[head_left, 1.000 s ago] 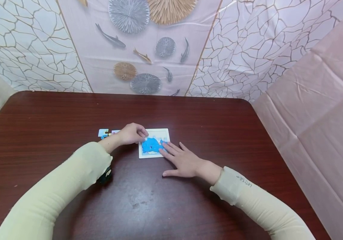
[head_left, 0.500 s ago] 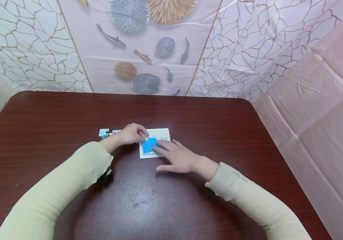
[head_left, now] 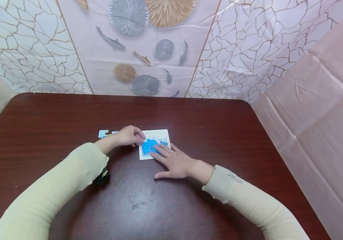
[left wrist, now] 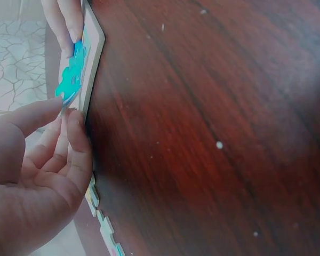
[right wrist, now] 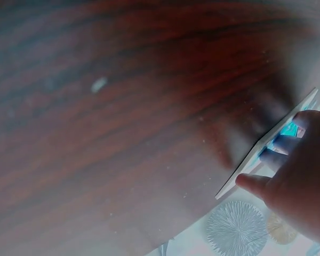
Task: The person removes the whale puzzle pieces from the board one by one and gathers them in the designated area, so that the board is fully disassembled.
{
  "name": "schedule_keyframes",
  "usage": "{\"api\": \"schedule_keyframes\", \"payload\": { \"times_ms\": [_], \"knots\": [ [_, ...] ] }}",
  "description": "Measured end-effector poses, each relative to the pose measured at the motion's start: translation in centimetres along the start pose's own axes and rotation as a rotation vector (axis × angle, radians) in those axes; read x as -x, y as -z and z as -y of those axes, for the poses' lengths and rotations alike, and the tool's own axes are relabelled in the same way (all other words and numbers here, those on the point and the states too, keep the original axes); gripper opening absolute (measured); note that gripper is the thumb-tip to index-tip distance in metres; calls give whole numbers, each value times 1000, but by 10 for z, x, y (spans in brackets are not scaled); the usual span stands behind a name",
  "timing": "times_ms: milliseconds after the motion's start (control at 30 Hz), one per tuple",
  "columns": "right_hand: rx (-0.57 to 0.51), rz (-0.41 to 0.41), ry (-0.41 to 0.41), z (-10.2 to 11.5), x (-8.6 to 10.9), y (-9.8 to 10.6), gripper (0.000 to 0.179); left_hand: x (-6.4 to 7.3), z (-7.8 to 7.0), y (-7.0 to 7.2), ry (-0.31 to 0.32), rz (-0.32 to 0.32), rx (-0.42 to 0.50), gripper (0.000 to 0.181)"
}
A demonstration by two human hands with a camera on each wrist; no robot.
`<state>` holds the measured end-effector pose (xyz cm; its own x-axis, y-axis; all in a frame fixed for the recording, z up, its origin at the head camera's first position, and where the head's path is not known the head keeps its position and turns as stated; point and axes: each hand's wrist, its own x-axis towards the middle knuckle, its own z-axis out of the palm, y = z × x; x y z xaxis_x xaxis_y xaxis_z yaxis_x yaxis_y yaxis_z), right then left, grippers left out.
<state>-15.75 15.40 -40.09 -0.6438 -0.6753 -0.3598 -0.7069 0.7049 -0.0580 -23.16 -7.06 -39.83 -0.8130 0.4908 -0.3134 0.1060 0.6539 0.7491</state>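
A white-framed jigsaw board (head_left: 164, 133) with a blue whale picture (head_left: 148, 145) lies at mid-table. My left hand (head_left: 129, 135) is at the board's left edge. In the left wrist view, its thumb and fingertip pinch the left end of a blue puzzle piece (left wrist: 70, 80), which looks tilted over the board. My right hand (head_left: 178, 164) lies across the board's lower right, fingers spread and fairly straight, fingertips resting on the blue picture. In the right wrist view, several fingers (right wrist: 274, 158) of that hand touch the board, and the hand hides part of it.
Loose jigsaw pieces (head_left: 103, 133) lie left of the board, partly hidden behind my left wrist. A dark object (head_left: 101, 177) shows beneath the left sleeve. The brown table (head_left: 207, 126) ends at a patterned cloth backdrop (head_left: 147, 60).
My right hand has slid left over the blue picture, then slightly back toward me. The left hand has shifted only a little to the left; the board stays in place.
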Motion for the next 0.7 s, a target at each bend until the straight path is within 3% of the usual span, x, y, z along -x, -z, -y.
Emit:
{"api": "schedule_keyframes", "payload": {
  "times_ms": [700],
  "knots": [
    [-1, -12, 2, 1, 1, 0, 80, 1, 7, -3, 0, -23, 156, 22]
  ]
}}
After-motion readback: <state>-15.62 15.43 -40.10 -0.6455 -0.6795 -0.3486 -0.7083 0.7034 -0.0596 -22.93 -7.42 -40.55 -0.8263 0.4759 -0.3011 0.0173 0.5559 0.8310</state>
